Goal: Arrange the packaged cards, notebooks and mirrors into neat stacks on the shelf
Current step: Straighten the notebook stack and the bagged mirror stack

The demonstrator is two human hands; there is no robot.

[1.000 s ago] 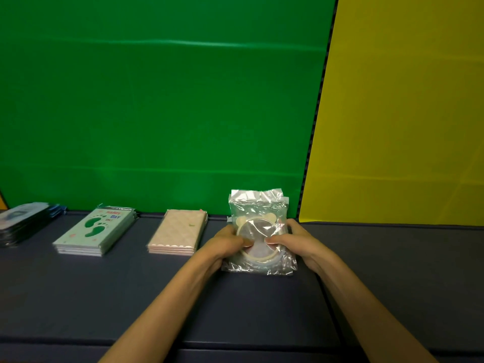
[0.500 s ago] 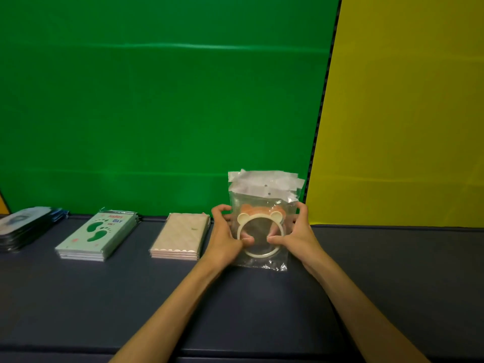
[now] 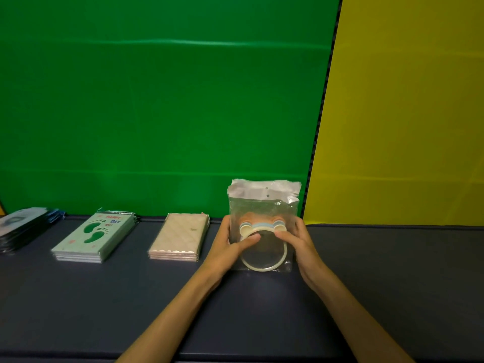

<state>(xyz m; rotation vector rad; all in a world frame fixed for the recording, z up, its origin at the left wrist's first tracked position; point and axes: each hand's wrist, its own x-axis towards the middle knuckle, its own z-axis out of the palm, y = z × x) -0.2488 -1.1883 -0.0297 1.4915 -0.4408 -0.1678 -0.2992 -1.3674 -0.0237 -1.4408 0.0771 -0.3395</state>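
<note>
A: Left hand (image 3: 230, 247) clasps the left edge of the bundle of packaged mirrors (image 3: 263, 226), thumb laid across the front. Right hand (image 3: 297, 241) grips the right edge, thumb across the front too.

B: And the bundle stands upright on the dark shelf (image 3: 392, 271), bottom edge touching it, round bear-eared frames showing through the clear bags.

A: Just left of the mirrors, a pink quilted notebook stack (image 3: 180, 237) lies flat. Further left, the footprint card stack (image 3: 94, 238).

B: Far left of the mirrors, a dark stack (image 3: 23, 227), partly cut off. Green panel (image 3: 157, 100) behind the mirrors, yellow panel (image 3: 406, 113) to their right.
</note>
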